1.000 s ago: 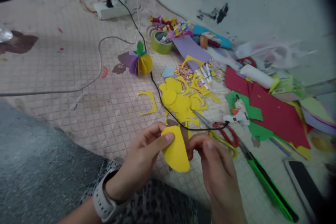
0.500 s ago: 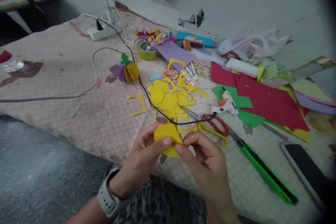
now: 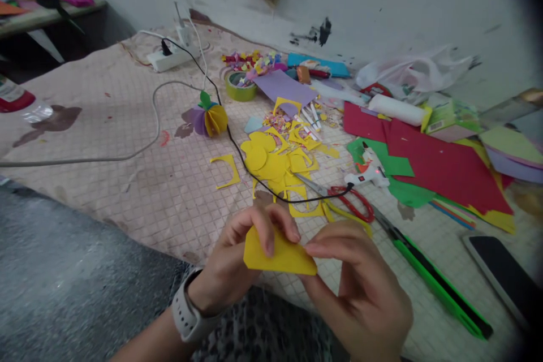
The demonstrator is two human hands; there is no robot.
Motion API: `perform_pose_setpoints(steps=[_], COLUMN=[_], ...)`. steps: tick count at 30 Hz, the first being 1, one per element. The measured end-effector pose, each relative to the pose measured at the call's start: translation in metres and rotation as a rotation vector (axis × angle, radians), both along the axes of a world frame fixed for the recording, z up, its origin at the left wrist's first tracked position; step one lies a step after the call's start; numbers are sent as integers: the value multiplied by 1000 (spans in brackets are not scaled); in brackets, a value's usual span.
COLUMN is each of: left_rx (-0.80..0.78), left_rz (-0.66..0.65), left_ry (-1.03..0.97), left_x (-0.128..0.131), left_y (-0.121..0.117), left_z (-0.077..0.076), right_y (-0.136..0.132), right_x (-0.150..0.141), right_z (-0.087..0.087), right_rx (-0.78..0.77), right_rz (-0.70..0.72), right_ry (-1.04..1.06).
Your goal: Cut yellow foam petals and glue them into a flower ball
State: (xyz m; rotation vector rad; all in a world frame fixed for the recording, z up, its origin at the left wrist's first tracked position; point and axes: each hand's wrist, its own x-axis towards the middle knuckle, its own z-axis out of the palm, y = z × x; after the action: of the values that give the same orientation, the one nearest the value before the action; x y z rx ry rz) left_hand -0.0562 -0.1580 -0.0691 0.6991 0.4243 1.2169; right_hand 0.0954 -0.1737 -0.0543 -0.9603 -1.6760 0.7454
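Observation:
A yellow paper piece (image 3: 278, 257), folded over with a straight lower edge, is held up between both hands near the table's front edge. My left hand (image 3: 237, 243) grips its left part, fingers over the face of the paper. At its right corner, my right hand (image 3: 356, 277) pinches the paper between thumb and fingertips. Beyond them lie several yellow paper circles (image 3: 271, 165) and cut-out scraps (image 3: 227, 172). Red-handled scissors (image 3: 354, 203) and yellow-handled scissors (image 3: 335, 214) rest just past my right hand. A purple and yellow paper ball (image 3: 211, 119) with a green leaf stands farther back.
A white glue gun (image 3: 367, 174) lies right of centre, its black cord crossing the paper pile. To the right are a green utility knife (image 3: 445, 288), a phone (image 3: 503, 271) and red sheets (image 3: 445, 164). A power strip (image 3: 172, 58) and tape roll (image 3: 240, 86) sit at the back.
The yellow paper went from a rounded shape facing up to a folded one with a straight edge toward me. My right hand moved right, and the left fingers now lie over the paper.

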Motion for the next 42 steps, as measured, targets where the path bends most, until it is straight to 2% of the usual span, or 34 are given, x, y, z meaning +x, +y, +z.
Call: perform_pose_setpoints(steps=[12, 14, 17, 21, 26, 29, 34, 38, 42], left_rx=[118, 179, 325, 549, 736, 686, 385, 247, 126], left_rz=[-43, -20, 44, 146, 206, 177, 145, -17, -177], left_ry=[37, 110, 329, 563, 714, 660, 473, 371, 390], left_x=[-2, -3, -3, -6, -11, -12, -11, -8, -5], left_y=[16, 24, 38, 60, 81, 92, 105, 108, 107], left_z=[0, 3, 10, 20, 24, 20, 8, 9, 12], right_y=[10, 18, 34, 55, 72, 78, 84, 86, 88], right_x=[6, 7, 8, 11, 18, 20, 22, 26, 28], right_z=[1, 2, 4, 10, 17, 17, 10, 5, 2], right_rx=[54, 69, 125, 284, 461, 523, 523, 490, 479], right_rz=[28, -12, -84, -145, -228, -264, -287, -296, -286], right_ry=[-97, -92, -78, -139, -252, -257, -288, -317, -371])
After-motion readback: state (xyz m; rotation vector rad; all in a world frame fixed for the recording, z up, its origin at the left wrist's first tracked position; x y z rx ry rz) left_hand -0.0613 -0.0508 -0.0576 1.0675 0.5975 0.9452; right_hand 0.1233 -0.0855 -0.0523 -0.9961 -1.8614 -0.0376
